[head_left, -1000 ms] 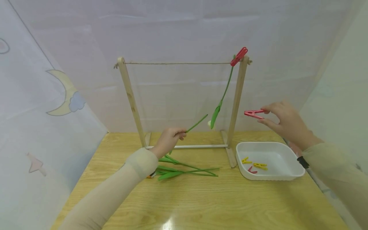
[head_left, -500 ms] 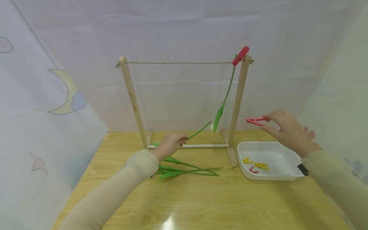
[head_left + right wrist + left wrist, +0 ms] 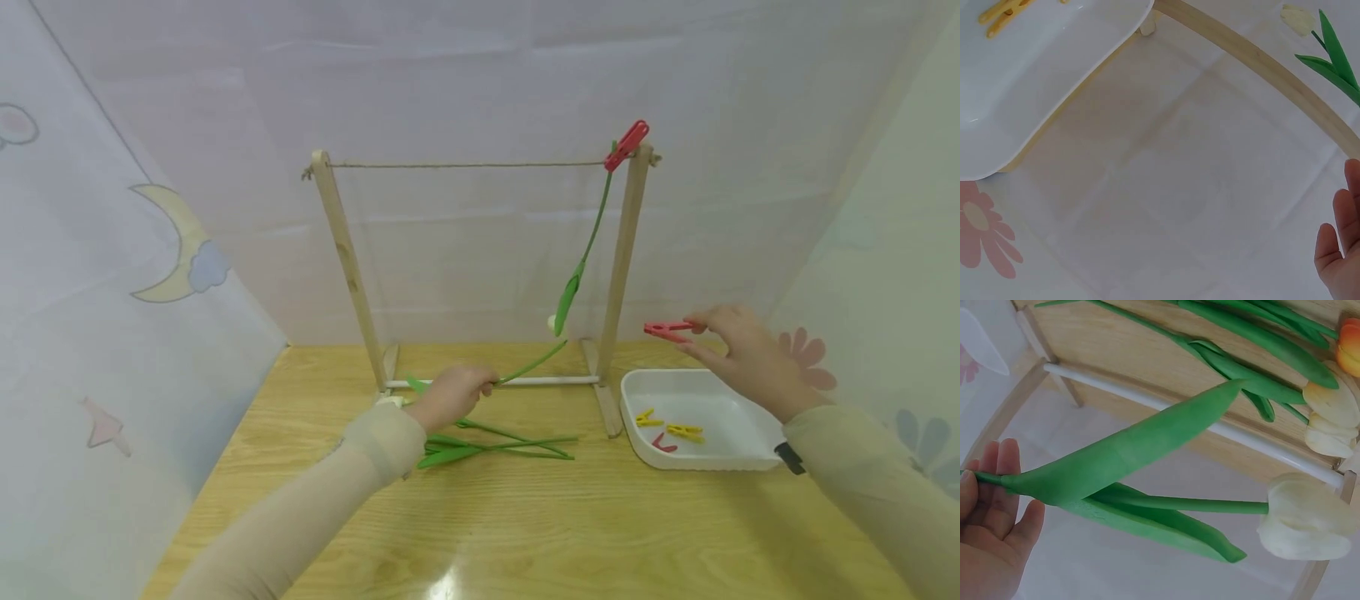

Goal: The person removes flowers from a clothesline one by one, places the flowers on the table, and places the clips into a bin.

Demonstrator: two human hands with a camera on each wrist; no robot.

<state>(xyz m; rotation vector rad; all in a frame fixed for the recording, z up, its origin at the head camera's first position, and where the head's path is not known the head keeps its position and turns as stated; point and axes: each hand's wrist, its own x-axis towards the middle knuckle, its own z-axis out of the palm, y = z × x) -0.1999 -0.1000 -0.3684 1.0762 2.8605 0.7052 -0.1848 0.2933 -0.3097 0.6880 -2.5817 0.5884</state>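
My left hand (image 3: 456,393) grips an artificial white tulip (image 3: 1304,519) by its green stem, low over the other flowers. The stem's free end points up and right in the head view, while the bloom shows sharply in the left wrist view. Above the tub, my right hand (image 3: 738,354) pinches a red clothespin (image 3: 663,331) between thumb and fingers; only part of that hand enters the right wrist view. Another tulip (image 3: 572,296) hangs bloom-down from the twine (image 3: 465,165), clipped by a red clothespin (image 3: 627,146) beside the right post.
A wooden frame (image 3: 349,271) with a white crossbar (image 3: 540,381) stands at the table's back. Several tulips (image 3: 517,446), one orange (image 3: 1349,350), lie in front of it. The white tub (image 3: 738,460) at right holds yellow clothespins (image 3: 684,431) and a red one (image 3: 663,443).
My left hand has come down and slightly right with the tulip, its stem end dropping below the hanging flower. My right hand has also lowered, still pinching the red clothespin.
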